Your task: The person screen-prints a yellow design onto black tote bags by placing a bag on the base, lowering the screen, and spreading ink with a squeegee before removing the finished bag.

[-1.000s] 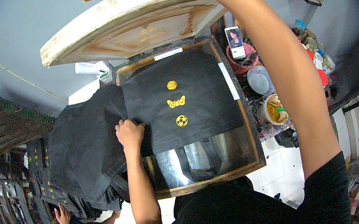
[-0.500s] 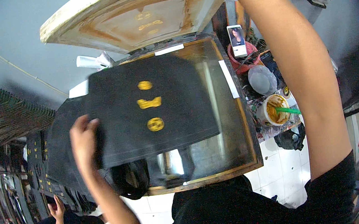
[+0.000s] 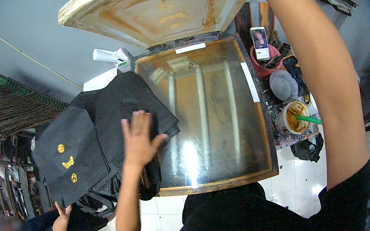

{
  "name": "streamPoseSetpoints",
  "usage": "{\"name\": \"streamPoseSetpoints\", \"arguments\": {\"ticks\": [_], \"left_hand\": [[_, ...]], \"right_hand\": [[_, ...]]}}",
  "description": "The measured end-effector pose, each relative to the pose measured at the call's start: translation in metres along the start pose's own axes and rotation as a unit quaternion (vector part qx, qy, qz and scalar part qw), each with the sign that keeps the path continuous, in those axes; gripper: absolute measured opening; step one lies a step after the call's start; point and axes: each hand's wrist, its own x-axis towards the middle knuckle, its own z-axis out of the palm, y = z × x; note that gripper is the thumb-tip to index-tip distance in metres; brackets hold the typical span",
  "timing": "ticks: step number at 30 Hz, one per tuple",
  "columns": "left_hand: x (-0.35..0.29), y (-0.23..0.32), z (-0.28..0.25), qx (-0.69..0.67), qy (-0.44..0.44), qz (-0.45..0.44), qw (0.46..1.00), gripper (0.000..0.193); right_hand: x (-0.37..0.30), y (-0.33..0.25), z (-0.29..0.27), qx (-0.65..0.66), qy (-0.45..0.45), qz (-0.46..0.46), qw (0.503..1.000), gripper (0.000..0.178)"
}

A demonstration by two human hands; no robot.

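Note:
My left hand lies with fingers spread on plain black fabric, which looks like a bag, at the left edge of the glass-topped table. Left of it is a black bag printed with two yellow balls and a yellow shape between them. A co-worker's hand is at that bag's lower edge. My right arm reaches up to the raised wood-framed printing screen, whose mesh bears yellow marks and brown stains; my right hand is beyond the picture's top edge.
Pale tubes show under the glass. On the right stand a phone, a pink container, and a tub of yellow-brown ink with a green-handled tool. A wire rack is at the left.
The printed bag has gone from the glass to the left, uncovering the tubes. My left hand has moved right and spread out on plain black fabric. The screen stays raised.

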Motion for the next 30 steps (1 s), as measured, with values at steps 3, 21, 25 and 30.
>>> {"name": "streamPoseSetpoints", "arguments": {"ticks": [3,21,25,30], "left_hand": [[0.005,0.018,0.042,-0.034,-0.054,-0.014,0.998,0.074],[-0.009,0.101,-0.024,-0.244,-0.12,0.132,0.953,0.044],[-0.006,0.185,0.063,-0.285,-0.056,0.201,0.936,0.056],[0.037,0.224,0.054,-0.399,-0.09,0.117,0.905,0.057]], "right_hand": [[0.001,0.002,0.0,-0.002,0.0,-0.011,1.0,0.029],[-0.001,0.002,0.0,0.029,0.0,-0.002,1.0,0.03],[0.004,0.004,0.006,0.017,0.001,-0.021,1.0,0.031],[-0.001,0.005,0.001,0.01,-0.02,0.01,1.0,0.031]]}}
